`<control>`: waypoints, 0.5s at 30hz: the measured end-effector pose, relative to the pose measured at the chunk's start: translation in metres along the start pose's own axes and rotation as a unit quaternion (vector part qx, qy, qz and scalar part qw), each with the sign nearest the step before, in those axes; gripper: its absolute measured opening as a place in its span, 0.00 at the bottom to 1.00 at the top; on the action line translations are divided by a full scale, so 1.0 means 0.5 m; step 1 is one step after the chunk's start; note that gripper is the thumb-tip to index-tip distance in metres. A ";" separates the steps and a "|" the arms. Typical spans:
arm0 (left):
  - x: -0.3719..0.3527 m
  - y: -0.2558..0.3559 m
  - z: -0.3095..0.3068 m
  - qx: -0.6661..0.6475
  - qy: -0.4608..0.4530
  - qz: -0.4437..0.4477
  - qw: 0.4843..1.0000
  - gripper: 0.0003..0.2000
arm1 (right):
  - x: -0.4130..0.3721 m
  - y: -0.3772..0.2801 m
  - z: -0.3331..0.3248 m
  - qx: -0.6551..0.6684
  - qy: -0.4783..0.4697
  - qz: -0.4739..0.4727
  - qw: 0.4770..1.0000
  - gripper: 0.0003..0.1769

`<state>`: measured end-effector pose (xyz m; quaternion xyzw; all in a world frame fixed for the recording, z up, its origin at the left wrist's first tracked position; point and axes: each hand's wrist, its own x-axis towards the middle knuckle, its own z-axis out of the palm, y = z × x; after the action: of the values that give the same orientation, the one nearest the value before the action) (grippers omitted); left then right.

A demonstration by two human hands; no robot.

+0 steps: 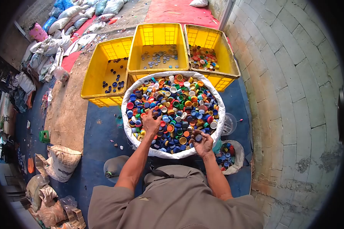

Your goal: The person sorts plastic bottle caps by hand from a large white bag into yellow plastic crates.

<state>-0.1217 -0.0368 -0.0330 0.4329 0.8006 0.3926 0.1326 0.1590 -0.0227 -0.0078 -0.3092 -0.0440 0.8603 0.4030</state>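
Observation:
A large round container lined with a white sack (220, 114) stands before me, full of mixed plastic bottle caps (176, 110). My left hand (151, 122) reaches into the caps left of the middle. Its fingers are apart, touching the caps, with a dark blue one close to the fingertips. At the near right rim my right hand (204, 145) is turned palm up, its fingers curled round a dark blue bottle cap (198, 138). Whether more caps lie in that palm I cannot make out.
Beyond the container stand three yellow crates: the left crate (91, 76) holds dark caps, the middle crate (132, 49) pale ones, the right crate (233, 63) mixed colours. A small sack of caps (239, 156) sits at right, near a block wall (290, 95). Filled sacks (63, 166) lie left.

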 end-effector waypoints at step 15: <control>0.039 0.016 0.029 0.158 0.018 0.014 0.987 0.23 | -0.049 0.050 0.005 -0.058 0.054 0.049 0.996 0.09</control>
<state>-0.1204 -0.0112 -0.0339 0.4521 0.8487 0.2709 0.0427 0.1527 -0.0567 -0.0021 -0.3796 -0.0572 0.8571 0.3434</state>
